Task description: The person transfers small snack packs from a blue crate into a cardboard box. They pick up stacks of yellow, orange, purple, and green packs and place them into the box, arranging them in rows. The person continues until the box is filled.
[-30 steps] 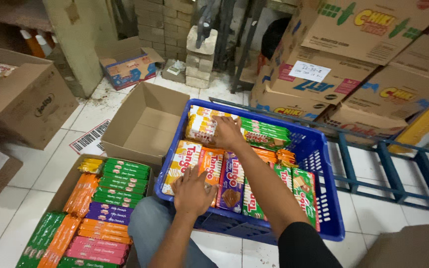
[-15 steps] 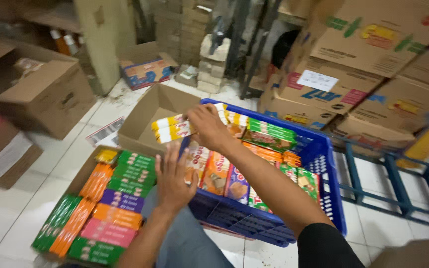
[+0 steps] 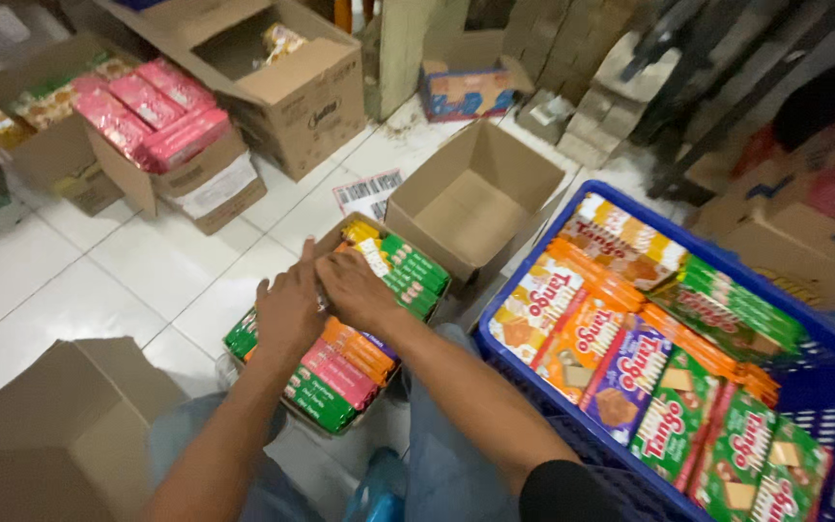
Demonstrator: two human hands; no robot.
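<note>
The blue plastic crate fills the right side of the frame and holds wafer packets in orange, purple and green. At the upper centre an empty cardboard box stands open on the white tiled floor. Just left of the crate, in the centre, the low carton of slim packs lies on the floor, with green, orange and pink rows. Both hands are over it, side by side. The left hand and the right hand are curled around the yellow-and-white pack, which is at the far end of this carton.
</note>
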